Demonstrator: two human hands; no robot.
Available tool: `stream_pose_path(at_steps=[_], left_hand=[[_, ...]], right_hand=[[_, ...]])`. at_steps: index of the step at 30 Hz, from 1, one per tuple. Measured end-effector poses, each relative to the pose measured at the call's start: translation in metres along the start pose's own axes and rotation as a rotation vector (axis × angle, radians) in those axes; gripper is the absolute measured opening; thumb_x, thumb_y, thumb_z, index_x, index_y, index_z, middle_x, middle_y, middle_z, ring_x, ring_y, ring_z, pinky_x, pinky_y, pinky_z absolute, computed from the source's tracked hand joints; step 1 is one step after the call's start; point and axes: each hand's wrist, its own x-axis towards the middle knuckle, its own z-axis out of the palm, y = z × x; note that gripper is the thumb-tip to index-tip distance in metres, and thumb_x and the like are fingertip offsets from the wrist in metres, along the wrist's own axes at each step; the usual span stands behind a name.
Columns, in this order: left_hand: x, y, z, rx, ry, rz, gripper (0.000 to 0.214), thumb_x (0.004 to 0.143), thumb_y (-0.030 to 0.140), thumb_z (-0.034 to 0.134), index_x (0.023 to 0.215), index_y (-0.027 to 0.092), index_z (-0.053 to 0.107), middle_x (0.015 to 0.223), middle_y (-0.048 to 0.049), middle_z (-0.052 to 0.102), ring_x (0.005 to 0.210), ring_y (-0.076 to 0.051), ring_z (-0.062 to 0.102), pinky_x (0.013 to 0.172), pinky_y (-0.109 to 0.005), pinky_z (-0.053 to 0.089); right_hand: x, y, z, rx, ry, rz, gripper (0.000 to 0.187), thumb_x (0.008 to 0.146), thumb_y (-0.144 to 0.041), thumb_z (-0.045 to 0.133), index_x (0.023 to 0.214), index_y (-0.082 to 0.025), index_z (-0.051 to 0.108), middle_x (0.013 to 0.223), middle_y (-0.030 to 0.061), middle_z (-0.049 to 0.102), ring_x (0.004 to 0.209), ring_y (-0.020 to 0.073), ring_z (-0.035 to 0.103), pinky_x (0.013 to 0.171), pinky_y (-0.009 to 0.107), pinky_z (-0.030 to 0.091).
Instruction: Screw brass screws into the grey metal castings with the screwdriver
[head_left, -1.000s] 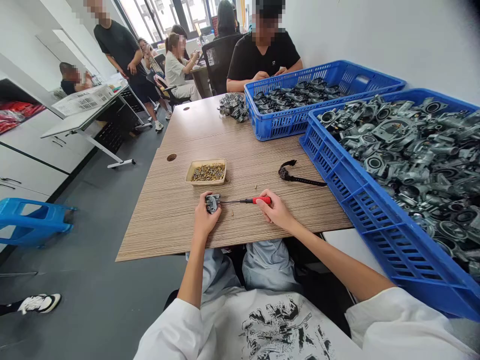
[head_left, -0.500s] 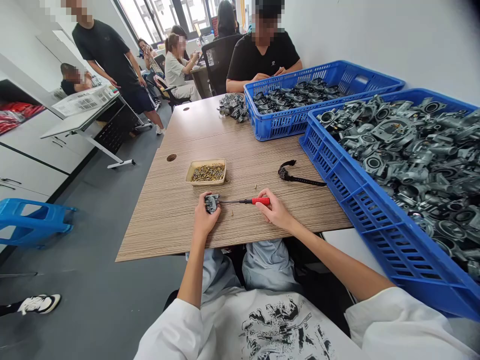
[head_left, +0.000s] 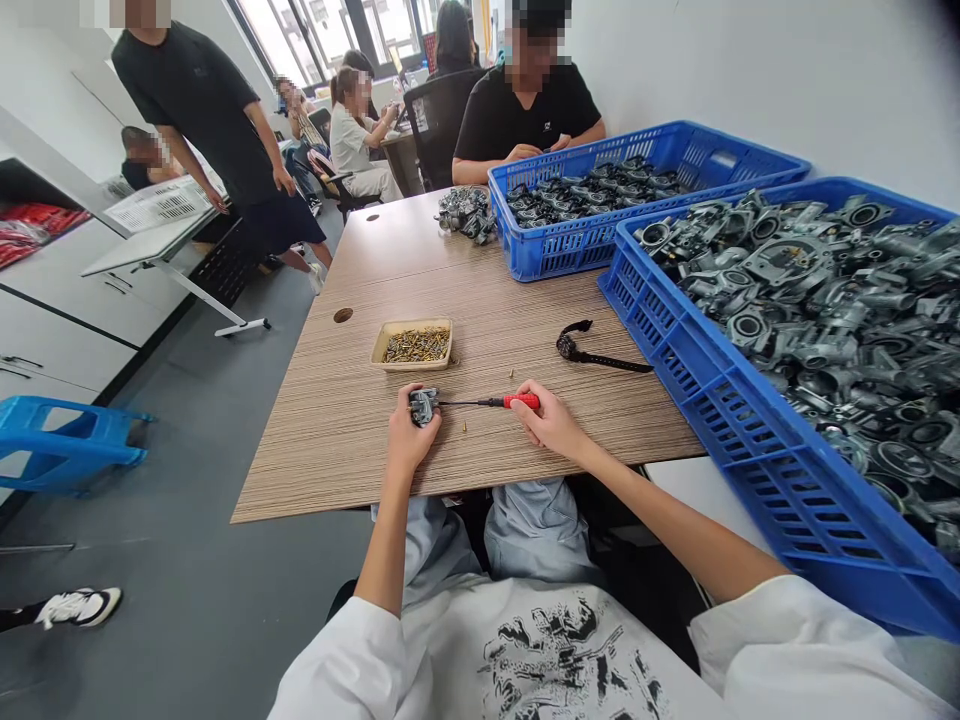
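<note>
My left hand (head_left: 409, 435) grips a small grey metal part (head_left: 423, 405) on the wooden table (head_left: 495, 330). My right hand (head_left: 551, 420) is closed round the red handle of a screwdriver (head_left: 495, 402), whose thin shaft lies level and points left into the part. A loose screw (head_left: 464, 426) lies on the table between my hands. Just beyond the part stands a shallow beige tray of brass screws (head_left: 414, 344).
A black strap (head_left: 592, 353) lies right of the tray. Two blue crates (head_left: 787, 400) (head_left: 600, 215) of grey metal parts fill the right side. A person in black sits at the far end by a small pile of parts (head_left: 465, 212). Another person stands at the left.
My hands, the part and the screwdriver have barely moved. The standing person in black at the left has walked nearer and to the right.
</note>
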Motion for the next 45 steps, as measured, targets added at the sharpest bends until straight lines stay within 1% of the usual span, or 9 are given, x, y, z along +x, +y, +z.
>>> stream_pose_path(at_steps=[5, 12, 22, 30, 40, 45], left_hand=[[-0.0004, 0.0006, 0.0002, 0.001, 0.005, -0.003, 0.045, 0.083, 0.032, 0.067, 0.127, 0.026, 0.056, 0.099, -0.0023, 0.073, 0.08, -0.018, 0.068, 0.076, -0.028, 0.051], [-0.0001, 0.0005, 0.0003, -0.008, 0.001, 0.0, 0.045, 0.084, 0.032, 0.067, 0.127, 0.026, 0.056, 0.1, -0.0022, 0.073, 0.08, -0.018, 0.068, 0.077, -0.027, 0.051], [-0.0001, 0.0009, 0.0001, 0.006, -0.002, -0.006, 0.045, 0.084, 0.033, 0.066, 0.128, 0.025, 0.056, 0.103, -0.0038, 0.074, 0.083, -0.019, 0.07, 0.079, -0.029, 0.052], [-0.0005, 0.0017, -0.0003, 0.008, -0.001, -0.01, 0.046, 0.084, 0.031, 0.066, 0.128, 0.026, 0.055, 0.107, -0.0038, 0.075, 0.089, -0.019, 0.071, 0.083, -0.03, 0.052], [-0.0005, -0.0004, 0.0005, 0.004, 0.002, -0.013, 0.047, 0.084, 0.03, 0.066, 0.129, 0.027, 0.055, 0.106, -0.0031, 0.075, 0.089, -0.02, 0.071, 0.084, -0.031, 0.052], [-0.0004, 0.0003, 0.0005, 0.002, 0.008, -0.006, 0.046, 0.084, 0.029, 0.066, 0.129, 0.027, 0.055, 0.109, -0.0036, 0.075, 0.092, -0.02, 0.071, 0.085, -0.031, 0.053]], right_hand=[[-0.0004, -0.0004, -0.0007, -0.034, 0.01, -0.023, 0.026, 0.097, -0.048, 0.06, 0.103, -0.027, 0.046, 0.059, -0.0095, 0.046, 0.042, 0.0134, 0.048, 0.044, 0.025, 0.034], [-0.001, -0.002, -0.0015, -0.017, -0.001, -0.043, 0.026, 0.094, -0.04, 0.062, 0.105, -0.026, 0.043, 0.064, -0.0088, 0.046, 0.047, 0.0122, 0.045, 0.047, 0.025, 0.034], [-0.0003, 0.0011, -0.0011, 0.012, -0.012, 0.012, 0.028, 0.094, -0.043, 0.063, 0.106, -0.028, 0.043, 0.063, -0.0085, 0.046, 0.045, 0.0136, 0.046, 0.045, 0.026, 0.035], [-0.0002, 0.0025, -0.0014, 0.005, -0.009, 0.009, 0.027, 0.094, -0.043, 0.062, 0.106, -0.028, 0.044, 0.065, -0.0081, 0.048, 0.044, 0.0134, 0.049, 0.044, 0.026, 0.036], [-0.0003, 0.0017, -0.0015, 0.003, -0.009, 0.006, 0.026, 0.095, -0.043, 0.062, 0.105, -0.028, 0.044, 0.064, -0.0088, 0.048, 0.044, 0.0139, 0.05, 0.045, 0.026, 0.038], [-0.0001, 0.0034, -0.0012, 0.011, -0.015, -0.002, 0.025, 0.096, -0.044, 0.06, 0.105, -0.028, 0.043, 0.065, -0.0088, 0.048, 0.044, 0.0135, 0.049, 0.044, 0.026, 0.036]])
